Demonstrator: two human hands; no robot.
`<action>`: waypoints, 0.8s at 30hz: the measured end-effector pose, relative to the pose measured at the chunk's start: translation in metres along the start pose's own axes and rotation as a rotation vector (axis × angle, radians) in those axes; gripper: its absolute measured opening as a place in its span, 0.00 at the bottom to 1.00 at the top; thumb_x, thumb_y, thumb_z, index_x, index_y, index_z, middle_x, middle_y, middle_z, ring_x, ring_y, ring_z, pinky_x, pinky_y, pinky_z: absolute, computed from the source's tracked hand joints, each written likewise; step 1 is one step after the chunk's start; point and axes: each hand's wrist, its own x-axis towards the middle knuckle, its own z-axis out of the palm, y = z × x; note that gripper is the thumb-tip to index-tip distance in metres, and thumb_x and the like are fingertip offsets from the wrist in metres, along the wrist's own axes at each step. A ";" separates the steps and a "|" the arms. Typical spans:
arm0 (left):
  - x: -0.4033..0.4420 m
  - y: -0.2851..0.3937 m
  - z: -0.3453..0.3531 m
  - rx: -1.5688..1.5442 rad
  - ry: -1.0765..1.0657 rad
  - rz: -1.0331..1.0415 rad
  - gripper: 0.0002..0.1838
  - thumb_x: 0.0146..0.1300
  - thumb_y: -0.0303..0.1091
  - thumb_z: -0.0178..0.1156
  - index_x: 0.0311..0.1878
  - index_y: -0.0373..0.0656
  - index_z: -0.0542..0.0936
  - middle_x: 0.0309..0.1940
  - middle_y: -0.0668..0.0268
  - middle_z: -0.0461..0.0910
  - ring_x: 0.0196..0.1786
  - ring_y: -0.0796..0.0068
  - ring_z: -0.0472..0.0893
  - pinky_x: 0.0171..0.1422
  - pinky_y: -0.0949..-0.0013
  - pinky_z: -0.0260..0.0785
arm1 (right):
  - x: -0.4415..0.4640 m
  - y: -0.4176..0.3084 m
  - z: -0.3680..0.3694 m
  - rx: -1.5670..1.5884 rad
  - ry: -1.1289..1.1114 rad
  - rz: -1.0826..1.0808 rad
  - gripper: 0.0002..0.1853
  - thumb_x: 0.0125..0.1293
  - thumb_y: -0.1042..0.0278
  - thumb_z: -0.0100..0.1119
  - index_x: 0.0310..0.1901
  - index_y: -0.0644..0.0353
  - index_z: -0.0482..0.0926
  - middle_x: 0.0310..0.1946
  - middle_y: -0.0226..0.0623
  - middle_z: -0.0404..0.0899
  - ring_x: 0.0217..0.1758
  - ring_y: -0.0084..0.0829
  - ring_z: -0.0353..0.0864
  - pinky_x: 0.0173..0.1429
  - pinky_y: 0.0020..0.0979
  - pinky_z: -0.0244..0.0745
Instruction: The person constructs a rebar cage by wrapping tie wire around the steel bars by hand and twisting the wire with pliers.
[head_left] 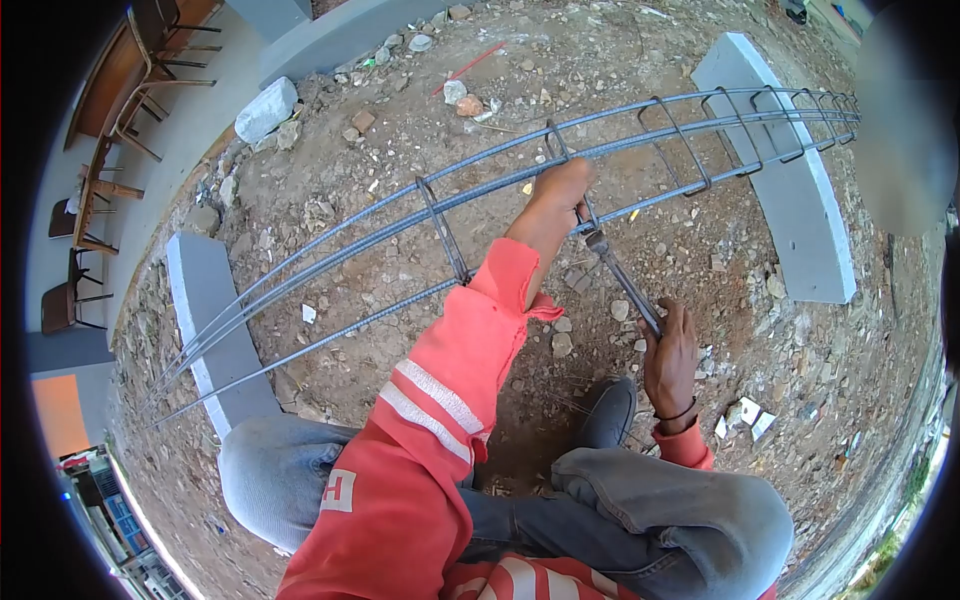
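Note:
Long ribbed steel bars with square wire stirrups form a rebar cage [385,228] that runs across the view, raised off the ground. My left hand [563,190] is closed around a stirrup [553,138] at the middle of the cage. In my right hand [672,355] are steel pincers [625,283], held by their handles. Their jaws touch or nearly touch the lower bar, just below my left hand. Whatever the jaws grip is too small to make out. Further left, a bunch of stirrups [441,228] hangs on the bars.
Two grey concrete blocks, left [215,330] and right [785,190], lie under the cage's ends. Stones and rubble cover the dirt ground [400,370]. Near the back left sits a pale rock [266,110]. Chairs [150,70] stand on a paved floor beyond. My shoe [608,412] is below the cage.

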 end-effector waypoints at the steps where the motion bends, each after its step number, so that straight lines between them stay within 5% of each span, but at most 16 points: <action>1: -0.001 0.000 0.000 0.003 -0.003 0.006 0.11 0.48 0.27 0.58 0.21 0.52 0.65 0.19 0.71 0.59 0.23 0.74 0.61 0.27 0.63 0.52 | -0.001 -0.001 0.001 0.112 -0.030 0.046 0.15 0.68 0.67 0.65 0.49 0.64 0.72 0.39 0.48 0.76 0.41 0.53 0.77 0.45 0.46 0.70; 6: -0.006 0.000 0.001 0.025 0.021 0.012 0.13 0.48 0.28 0.59 0.18 0.51 0.64 0.19 0.70 0.60 0.22 0.73 0.61 0.26 0.63 0.51 | -0.006 -0.004 0.007 0.243 -0.143 0.178 0.15 0.66 0.66 0.67 0.39 0.62 0.68 0.33 0.44 0.72 0.37 0.49 0.73 0.42 0.45 0.65; 9: -0.006 0.001 0.003 0.006 -0.006 0.030 0.12 0.48 0.28 0.59 0.17 0.50 0.65 0.19 0.70 0.61 0.22 0.72 0.61 0.25 0.63 0.52 | -0.006 -0.002 0.002 -0.176 -0.003 0.065 0.15 0.63 0.62 0.69 0.36 0.58 0.70 0.33 0.39 0.71 0.43 0.43 0.73 0.48 0.40 0.59; 16: -0.014 0.007 0.006 -0.025 0.028 -0.010 0.11 0.46 0.26 0.58 0.18 0.49 0.66 0.19 0.68 0.62 0.22 0.72 0.61 0.25 0.61 0.53 | 0.006 -0.003 -0.006 -0.222 0.105 -0.011 0.13 0.61 0.69 0.69 0.35 0.59 0.70 0.33 0.42 0.70 0.42 0.45 0.72 0.50 0.44 0.62; 19: -0.008 0.003 0.004 -0.029 0.012 -0.009 0.10 0.46 0.26 0.58 0.18 0.49 0.66 0.20 0.68 0.62 0.22 0.72 0.61 0.25 0.61 0.53 | 0.009 0.009 0.005 -0.167 0.022 0.031 0.14 0.60 0.72 0.69 0.34 0.60 0.69 0.29 0.43 0.72 0.35 0.47 0.74 0.42 0.45 0.68; 21: -0.004 0.001 0.002 -0.031 0.001 -0.010 0.10 0.46 0.26 0.59 0.18 0.49 0.67 0.20 0.68 0.62 0.23 0.72 0.61 0.25 0.61 0.52 | 0.015 0.010 0.013 -0.050 -0.025 0.165 0.18 0.60 0.67 0.72 0.33 0.62 0.68 0.24 0.42 0.73 0.27 0.47 0.75 0.32 0.43 0.70; 24: -0.001 -0.001 0.001 -0.044 -0.057 -0.013 0.11 0.46 0.26 0.59 0.19 0.50 0.67 0.20 0.69 0.63 0.23 0.72 0.61 0.26 0.61 0.51 | 0.021 0.011 0.017 0.116 -0.061 0.065 0.22 0.60 0.61 0.75 0.33 0.61 0.68 0.19 0.39 0.73 0.21 0.45 0.74 0.28 0.42 0.69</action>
